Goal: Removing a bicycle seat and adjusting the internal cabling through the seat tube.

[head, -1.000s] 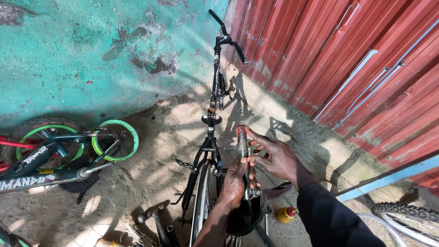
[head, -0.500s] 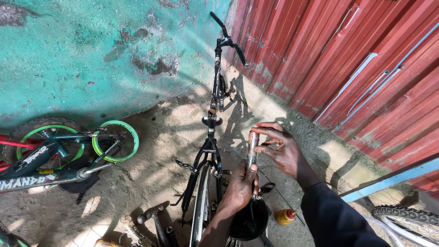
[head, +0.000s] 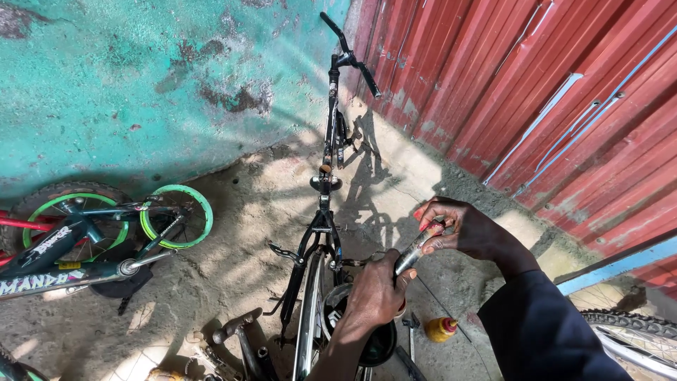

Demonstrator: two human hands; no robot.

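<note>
A black bicycle [head: 324, 176] stands upright in front of me, handlebars [head: 349, 53] toward the far wall corner, its rear wheel [head: 310, 317] below me. My left hand [head: 377, 289] is closed around the lower end of a silver seat post [head: 416, 250] above the black saddle [head: 377, 342]. My right hand [head: 462, 229] pinches the post's upper end with fingers and thumb. The post is tilted, upper end to the right. The saddle is mostly hidden under my left hand.
A small child's bike with green-rimmed wheels [head: 176, 215] lies on the ground at left. A teal wall [head: 141, 77] and red corrugated metal wall [head: 550, 92] meet ahead. A small yellow bottle [head: 441, 329] and tools lie on the ground. Another tyre [head: 635, 331] shows at right.
Both hands have lifted the seat post and tilted it to the right; my right hand moved from gripping its side to pinching its upper end.
</note>
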